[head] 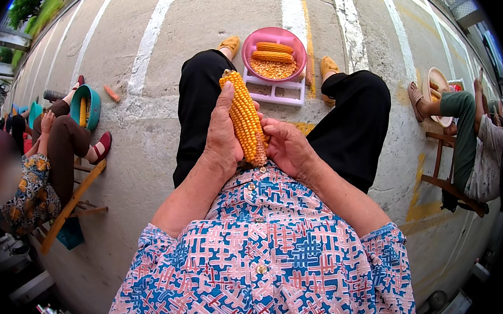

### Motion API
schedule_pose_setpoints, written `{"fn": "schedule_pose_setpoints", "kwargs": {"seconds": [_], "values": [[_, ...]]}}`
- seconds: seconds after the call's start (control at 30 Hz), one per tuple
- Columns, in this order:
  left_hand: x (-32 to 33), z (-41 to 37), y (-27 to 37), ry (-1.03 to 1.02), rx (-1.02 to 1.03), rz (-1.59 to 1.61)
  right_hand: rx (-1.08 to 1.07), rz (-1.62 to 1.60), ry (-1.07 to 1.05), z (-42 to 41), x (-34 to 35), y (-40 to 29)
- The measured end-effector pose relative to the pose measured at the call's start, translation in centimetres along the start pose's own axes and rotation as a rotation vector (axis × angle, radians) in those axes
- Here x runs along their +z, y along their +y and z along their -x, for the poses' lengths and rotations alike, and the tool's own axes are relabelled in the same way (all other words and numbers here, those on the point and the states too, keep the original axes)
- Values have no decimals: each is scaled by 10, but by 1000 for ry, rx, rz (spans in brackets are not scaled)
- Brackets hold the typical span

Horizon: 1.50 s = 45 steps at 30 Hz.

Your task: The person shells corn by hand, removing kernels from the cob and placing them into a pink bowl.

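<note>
My left hand [225, 129] is wrapped around an ear of dried yellow corn [243, 115], its thumb along the near side and its fingers mostly hidden behind. The ear stands tilted above my lap. Near its lower end, kernels are gone from a patch and the pinkish cob shows. My right hand [289, 146] has bent fingers against that lower right side; whether they grip anything is hidden. Beyond the ear, a pink plastic basin [303, 58] holds two ears of corn [273, 56] and loose kernels [273, 70].
The basin rests on a pale pink plastic stool [273, 98] between my feet. Bare cobs [308, 71] lie beside it. At left, a seated person has a teal basin [96, 109] with corn; a cob [111, 94] lies nearby. Another seated person has a pale basin [436, 78] at right.
</note>
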State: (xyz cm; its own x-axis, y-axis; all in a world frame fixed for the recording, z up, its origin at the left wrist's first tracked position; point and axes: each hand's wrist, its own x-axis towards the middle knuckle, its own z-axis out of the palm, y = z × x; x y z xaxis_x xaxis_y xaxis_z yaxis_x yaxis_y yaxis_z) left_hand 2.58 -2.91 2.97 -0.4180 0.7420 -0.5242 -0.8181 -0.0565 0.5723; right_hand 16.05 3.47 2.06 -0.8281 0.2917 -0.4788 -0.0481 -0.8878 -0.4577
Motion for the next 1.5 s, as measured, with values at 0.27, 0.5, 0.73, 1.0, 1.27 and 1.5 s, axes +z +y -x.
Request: {"fn": "schedule_pose_setpoints", "kwargs": {"seconds": [0.27, 0.5, 0.73, 1.0, 1.27, 1.5], "values": [[-4, -1, 10, -10, -15, 50, 31, -76, 69, -6, -7, -1], [-16, -12, 24, -4, 20, 155, -90, -233, 197, -22, -37, -25], [-11, -29, 30, -63, -19, 131, -275, -238, 484, -88, -85, -100], [-3, -55, 32, -133, -84, 207, -155, -30, 550, -222, -185, -112], [-6, -66, 35, -95, -88, 245, -124, 76, 576, -237, -170, -110], [-8, -60, 27, -132, -94, 296, -324, -235, 478, -182, -146, -125]]}}
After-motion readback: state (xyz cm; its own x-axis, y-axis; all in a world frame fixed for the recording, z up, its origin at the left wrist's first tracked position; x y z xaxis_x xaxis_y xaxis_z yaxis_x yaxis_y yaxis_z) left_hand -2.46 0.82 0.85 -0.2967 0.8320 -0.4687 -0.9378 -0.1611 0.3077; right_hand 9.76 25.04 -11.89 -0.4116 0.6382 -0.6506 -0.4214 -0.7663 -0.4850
